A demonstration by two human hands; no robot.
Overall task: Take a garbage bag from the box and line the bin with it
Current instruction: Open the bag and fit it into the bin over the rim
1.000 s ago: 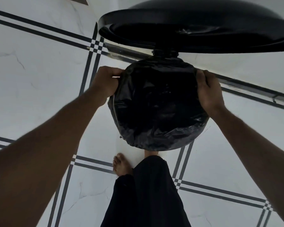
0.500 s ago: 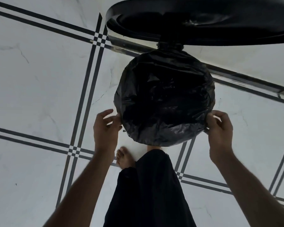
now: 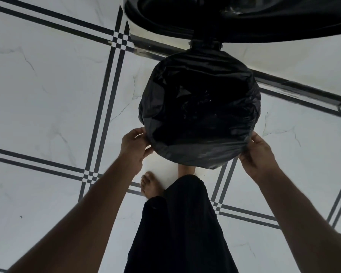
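A round bin stands on the floor under me, its raised black lid (image 3: 264, 18) open at the top of the view. A black garbage bag (image 3: 199, 109) sits inside it, with its mouth folded out over the whole rim, so the bin's own wall is hidden. My left hand (image 3: 135, 147) pinches the bag's edge at the near left of the rim. My right hand (image 3: 258, 154) grips the bag's edge at the near right. The box is not in view.
The floor (image 3: 47, 85) is white marble tile with dark double stripes. My bare foot (image 3: 151, 186) and a leg in black trousers (image 3: 181, 229) stand just in front of the bin. A dark threshold strip (image 3: 303, 91) runs behind it.
Both hands have slid from the far sides of the rim down to its near sides, pulling the bag's edge over the rim. The view has tilted slightly.
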